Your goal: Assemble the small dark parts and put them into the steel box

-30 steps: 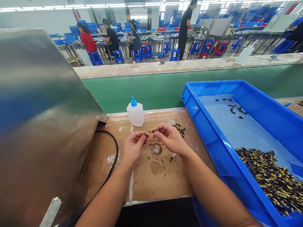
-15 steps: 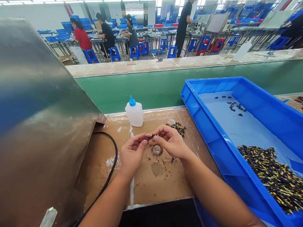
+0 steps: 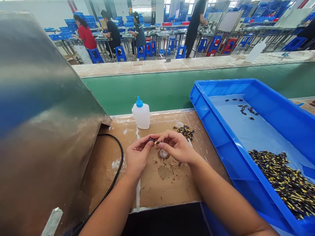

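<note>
A small black-and-yellow part point(image 3: 156, 142) sits up between the two hands over the bench point(image 3: 152, 193), the left hand point(image 3: 138, 154) pinching a dark piece at its left end and the right hand point(image 3: 176, 147) gripping its right end, fingertips nearly meeting. Just below them is a round clear dish point(image 3: 163, 153) (its upper edge partly hidden by the fingers), with a pile of similar parts point(image 3: 185, 131) beyond the right hand. Farther out stand a white bottle point(image 3: 141, 115) and, to the right, a blue tray point(image 3: 221, 131).

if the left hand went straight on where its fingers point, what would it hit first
Probably the small black-and-yellow part held by the right hand, or that hand's fingertips; depth is unclear.
</note>
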`<move>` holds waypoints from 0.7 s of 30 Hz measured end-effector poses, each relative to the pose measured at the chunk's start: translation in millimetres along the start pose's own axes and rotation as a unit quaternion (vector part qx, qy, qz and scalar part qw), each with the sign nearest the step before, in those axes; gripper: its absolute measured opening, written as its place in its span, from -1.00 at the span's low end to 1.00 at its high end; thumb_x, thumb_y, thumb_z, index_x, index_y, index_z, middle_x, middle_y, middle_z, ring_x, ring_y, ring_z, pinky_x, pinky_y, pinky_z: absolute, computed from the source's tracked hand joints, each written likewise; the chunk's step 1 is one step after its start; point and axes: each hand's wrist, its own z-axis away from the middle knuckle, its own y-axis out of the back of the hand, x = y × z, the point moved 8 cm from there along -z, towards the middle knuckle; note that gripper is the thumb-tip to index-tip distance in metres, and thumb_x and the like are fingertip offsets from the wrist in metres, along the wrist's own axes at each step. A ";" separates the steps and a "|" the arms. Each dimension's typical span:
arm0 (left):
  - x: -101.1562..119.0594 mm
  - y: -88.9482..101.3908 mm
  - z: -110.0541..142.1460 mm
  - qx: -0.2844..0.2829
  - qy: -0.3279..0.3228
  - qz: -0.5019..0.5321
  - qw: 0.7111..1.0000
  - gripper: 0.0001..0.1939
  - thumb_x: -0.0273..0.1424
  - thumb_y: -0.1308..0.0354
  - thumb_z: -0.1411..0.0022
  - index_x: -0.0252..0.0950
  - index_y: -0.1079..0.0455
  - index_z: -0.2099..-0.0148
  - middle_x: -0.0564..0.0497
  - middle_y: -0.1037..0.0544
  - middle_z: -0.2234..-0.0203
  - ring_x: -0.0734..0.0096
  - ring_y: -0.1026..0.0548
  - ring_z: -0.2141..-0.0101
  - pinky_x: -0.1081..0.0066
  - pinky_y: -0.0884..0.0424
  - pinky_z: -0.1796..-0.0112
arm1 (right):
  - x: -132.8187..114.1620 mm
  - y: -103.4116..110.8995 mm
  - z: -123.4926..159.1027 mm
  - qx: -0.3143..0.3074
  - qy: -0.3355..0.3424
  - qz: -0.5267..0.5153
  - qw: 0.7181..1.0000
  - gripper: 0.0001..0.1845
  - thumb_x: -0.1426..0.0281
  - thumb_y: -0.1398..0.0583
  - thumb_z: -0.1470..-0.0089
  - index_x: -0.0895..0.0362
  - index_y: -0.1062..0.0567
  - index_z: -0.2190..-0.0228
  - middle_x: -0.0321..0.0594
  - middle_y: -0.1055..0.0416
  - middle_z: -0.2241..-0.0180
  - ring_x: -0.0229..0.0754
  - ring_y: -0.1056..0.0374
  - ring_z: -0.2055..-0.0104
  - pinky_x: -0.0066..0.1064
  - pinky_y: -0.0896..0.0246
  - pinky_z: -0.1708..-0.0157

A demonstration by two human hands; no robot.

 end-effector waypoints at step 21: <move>22.2 -0.9 -6.3 0.061 0.044 0.099 0.992 -0.52 -0.22 -0.72 0.19 -0.32 -0.57 0.33 -0.10 -0.75 0.31 0.35 -0.72 0.33 0.41 -0.67 0.20 | -15.1 30.3 10.2 -0.147 -0.022 0.318 0.936 -0.84 0.35 -0.28 -0.36 0.05 -0.71 0.23 -0.26 -0.63 0.32 -0.18 -0.50 0.29 -0.36 -0.36 0.24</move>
